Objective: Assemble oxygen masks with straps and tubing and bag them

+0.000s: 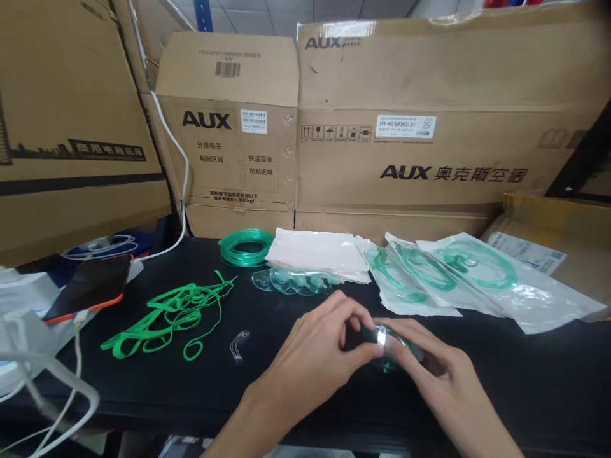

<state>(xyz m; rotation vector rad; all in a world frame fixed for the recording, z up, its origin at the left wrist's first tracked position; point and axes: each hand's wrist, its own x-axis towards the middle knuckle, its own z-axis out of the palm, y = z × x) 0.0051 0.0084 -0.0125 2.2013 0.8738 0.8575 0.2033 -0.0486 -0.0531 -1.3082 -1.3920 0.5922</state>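
My left hand (324, 337) and my right hand (427, 356) meet over the black table, right of centre. Between them is a clear green plastic mask (387, 364), mostly hidden by my fingers. A shiny metal strip (381, 335) shows on its top. The thumb and index finger of my left hand pinch at the strip's left side. My right hand wraps round the mask's right side, its thumb close to the strip. Left of my left hand, a few thin clear strips (238, 346) lie on the table.
Green elastic bands (176, 312) lie at left, near a phone (93, 288) and white cables. Behind are coiled green tubing (245, 247), white bags (317, 251), clear mask parts (296, 281) and bagged masks (477, 264). Cardboard boxes (344, 152) line the back.
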